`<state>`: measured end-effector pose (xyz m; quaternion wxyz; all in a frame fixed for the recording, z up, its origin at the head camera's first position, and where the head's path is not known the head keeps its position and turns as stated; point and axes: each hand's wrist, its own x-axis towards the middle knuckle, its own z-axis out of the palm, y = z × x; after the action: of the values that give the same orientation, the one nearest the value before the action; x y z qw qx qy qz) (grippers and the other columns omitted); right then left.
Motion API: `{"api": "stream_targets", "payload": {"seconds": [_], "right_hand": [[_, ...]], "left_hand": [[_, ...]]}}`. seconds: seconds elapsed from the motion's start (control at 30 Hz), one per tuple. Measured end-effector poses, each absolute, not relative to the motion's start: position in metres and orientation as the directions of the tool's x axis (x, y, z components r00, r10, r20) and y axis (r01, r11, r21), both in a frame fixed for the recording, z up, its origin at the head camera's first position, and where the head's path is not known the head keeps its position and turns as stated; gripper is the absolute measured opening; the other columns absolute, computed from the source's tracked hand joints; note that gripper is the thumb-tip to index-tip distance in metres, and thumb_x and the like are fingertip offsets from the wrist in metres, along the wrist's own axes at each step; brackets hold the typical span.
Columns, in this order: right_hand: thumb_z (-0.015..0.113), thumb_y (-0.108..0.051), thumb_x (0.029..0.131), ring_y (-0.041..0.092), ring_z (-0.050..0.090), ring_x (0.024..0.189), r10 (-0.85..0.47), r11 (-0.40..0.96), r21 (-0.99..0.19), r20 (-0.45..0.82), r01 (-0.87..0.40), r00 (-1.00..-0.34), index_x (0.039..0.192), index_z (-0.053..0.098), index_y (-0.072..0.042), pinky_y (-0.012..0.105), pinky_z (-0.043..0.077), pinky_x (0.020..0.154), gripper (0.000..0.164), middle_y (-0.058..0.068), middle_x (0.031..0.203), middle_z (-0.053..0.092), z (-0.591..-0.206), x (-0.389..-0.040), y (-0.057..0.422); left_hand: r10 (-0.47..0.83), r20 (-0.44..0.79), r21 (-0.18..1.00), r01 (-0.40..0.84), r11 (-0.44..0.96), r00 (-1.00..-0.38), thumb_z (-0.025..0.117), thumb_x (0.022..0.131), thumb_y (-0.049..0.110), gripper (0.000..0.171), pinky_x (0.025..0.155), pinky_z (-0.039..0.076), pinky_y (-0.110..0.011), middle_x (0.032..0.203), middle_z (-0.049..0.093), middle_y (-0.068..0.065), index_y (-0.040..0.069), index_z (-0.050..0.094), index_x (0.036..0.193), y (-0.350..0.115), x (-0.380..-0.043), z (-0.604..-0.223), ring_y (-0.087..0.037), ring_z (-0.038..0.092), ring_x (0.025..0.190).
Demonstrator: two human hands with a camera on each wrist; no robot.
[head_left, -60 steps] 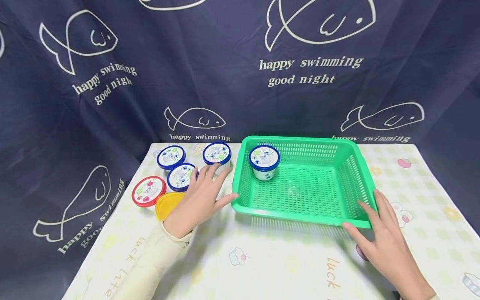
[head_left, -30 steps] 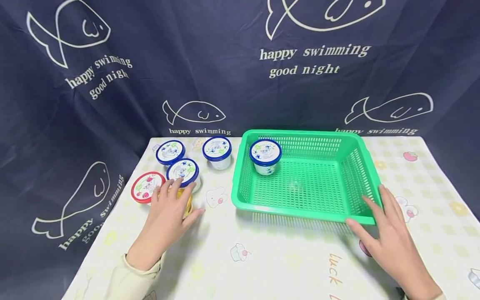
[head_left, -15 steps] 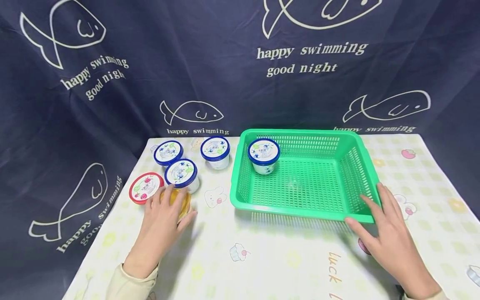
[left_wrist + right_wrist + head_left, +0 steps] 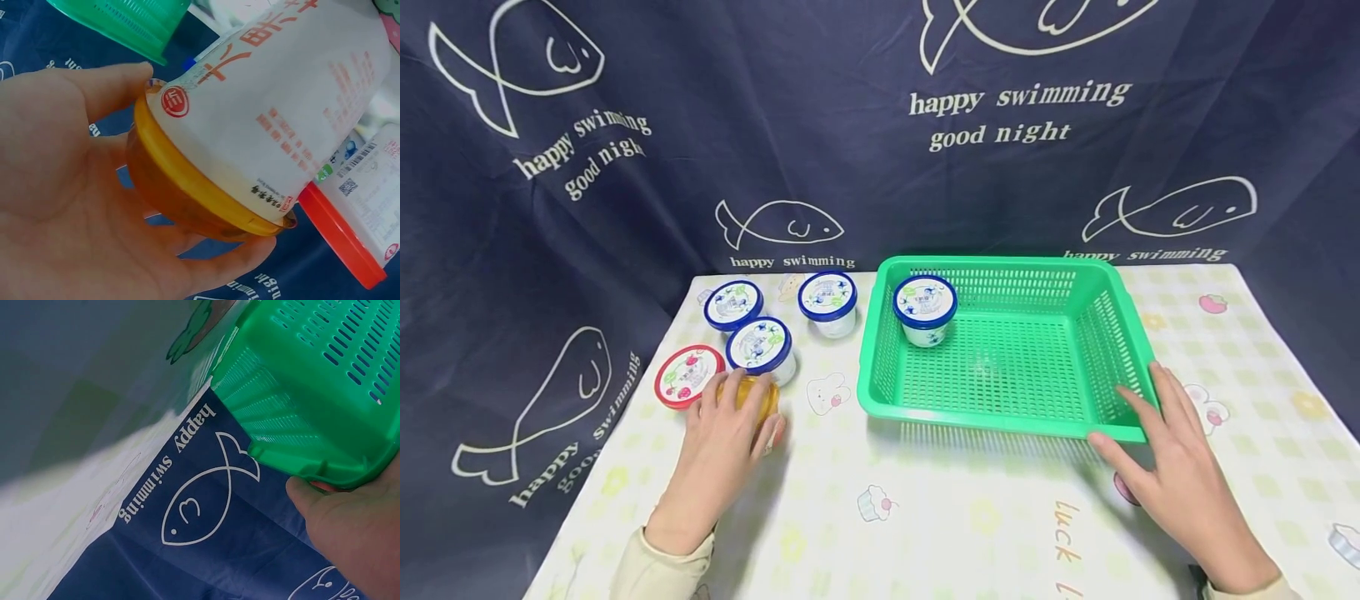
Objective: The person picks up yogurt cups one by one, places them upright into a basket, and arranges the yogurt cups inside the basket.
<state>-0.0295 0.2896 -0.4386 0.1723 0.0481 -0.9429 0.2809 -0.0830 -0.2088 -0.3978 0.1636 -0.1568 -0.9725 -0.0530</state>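
My left hand (image 4: 718,450) is around the yellow lid (image 4: 187,181) of a white cup (image 4: 275,94) with orange print, thumb on one side and fingers on the other. Touching or close by its fingertips are a red-lidded cup (image 4: 688,377) and a blue-lidded cup (image 4: 760,346). Farther back stand two more blue-lidded cups, one at the left (image 4: 733,304) and one (image 4: 828,300) near the basket. My right hand (image 4: 1183,475) holds the near right corner of the green basket (image 4: 985,423), its thumb at the front rim.
One blue-lidded cup (image 4: 925,304) stands upright inside the basket at its left end. A printed cloth (image 4: 970,533) covers the table. Behind the table hangs a dark blue curtain (image 4: 850,125) with white fish.
My left hand has moved from over the blue-lidded cups, leftward and nearer, and now grips the yellow-lidded cup. The right hand stays at the basket corner. The view has shifted slightly.
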Motion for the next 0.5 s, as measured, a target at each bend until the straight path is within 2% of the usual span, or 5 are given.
{"api": "stream_targets", "payload": {"seconds": [0.23, 0.5], "right_hand": [[0.075, -0.034, 0.089, 0.032, 0.002, 0.153, 0.006, 0.837, -0.516, 0.342, -0.183, -0.940, 0.140, 0.050, 0.002, 0.061, 0.004, 0.117, 0.068, 0.013, 0.166, 0.006, -0.437, -0.030, 0.289], [0.075, -0.034, 0.089, 0.031, 0.001, 0.153, 0.009, 0.837, -0.518, 0.336, -0.177, -0.942, 0.140, 0.050, 0.000, 0.060, 0.004, 0.118, 0.066, 0.012, 0.166, 0.005, -0.438, -0.028, 0.290]], "left_hand": [[0.290, 0.331, 0.053, 0.325, 0.944, -0.898, 0.068, 0.092, 0.034, 0.046, 0.084, 0.040, -0.067, 0.128, 0.050, -0.024, 0.014, 0.055, 0.131, -0.206, -0.084, -0.396, -0.049, 0.043, 0.121], [0.335, 0.312, 0.051, 0.368, 0.929, -0.889, 0.067, 0.093, 0.040, 0.050, 0.085, 0.041, -0.060, 0.133, 0.050, -0.019, 0.019, 0.053, 0.137, -0.191, -0.083, -0.381, -0.042, 0.042, 0.123]]}}
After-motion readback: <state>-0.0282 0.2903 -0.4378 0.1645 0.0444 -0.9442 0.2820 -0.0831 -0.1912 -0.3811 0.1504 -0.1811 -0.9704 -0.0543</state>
